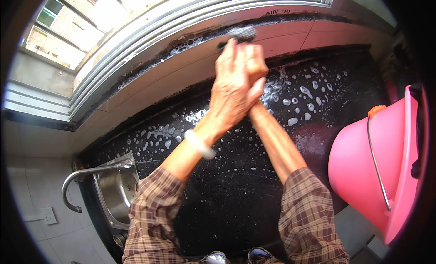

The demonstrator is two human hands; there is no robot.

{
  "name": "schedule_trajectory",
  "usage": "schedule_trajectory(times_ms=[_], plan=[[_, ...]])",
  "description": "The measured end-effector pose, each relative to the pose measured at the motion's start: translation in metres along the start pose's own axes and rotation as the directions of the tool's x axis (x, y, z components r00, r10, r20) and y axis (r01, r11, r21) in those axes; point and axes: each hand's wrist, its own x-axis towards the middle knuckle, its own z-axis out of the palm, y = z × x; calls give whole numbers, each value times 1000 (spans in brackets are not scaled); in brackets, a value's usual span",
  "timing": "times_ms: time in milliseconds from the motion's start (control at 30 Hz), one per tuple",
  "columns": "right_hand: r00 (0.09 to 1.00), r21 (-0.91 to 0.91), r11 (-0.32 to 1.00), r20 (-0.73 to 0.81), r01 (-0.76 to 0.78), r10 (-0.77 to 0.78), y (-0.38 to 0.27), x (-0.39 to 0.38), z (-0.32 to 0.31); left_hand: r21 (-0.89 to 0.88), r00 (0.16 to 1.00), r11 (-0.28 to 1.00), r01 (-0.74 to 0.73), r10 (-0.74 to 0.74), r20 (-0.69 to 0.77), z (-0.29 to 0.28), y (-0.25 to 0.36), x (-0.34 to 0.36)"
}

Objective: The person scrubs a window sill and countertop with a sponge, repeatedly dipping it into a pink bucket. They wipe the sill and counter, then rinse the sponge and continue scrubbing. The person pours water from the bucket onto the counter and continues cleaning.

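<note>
Both my hands come together at the wall under the window, closed about a scrubbing brush (244, 33) with pale bristles. The bristles meet the dark, foamy ledge along the top of the tiles; they are slightly blurred. My left hand (229, 89), with a white bracelet (200, 144) on its wrist, overlaps my right hand (255, 62). Most of the brush's handle is hidden by my fingers. White suds (306, 91) spot the black countertop (227, 196) below my hands.
A pink bucket (363, 159) with a wire handle lies tilted at the right. At the left are a steel sink (116, 193) and a curved faucet (68, 184). The window frame (150, 59) runs along the back, above the tiled wall (281, 39). A wall socket (48, 216) sits lower left.
</note>
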Motion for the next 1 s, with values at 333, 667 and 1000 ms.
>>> schedule_trajectory(times_ms=[333,667,1000], plan=[[991,133,985,58,112,-121,10,4,-10,-2,998,998,64,-64,20,32,37,31],[993,-12,995,52,-103,104,26,-14,-3,-13,992,999,30,-28,126,2,9,19],[937,318,947,342,-42,-73,-82,-41,-16,-776,579,344,529,-814,35,-55,-2,-46]])
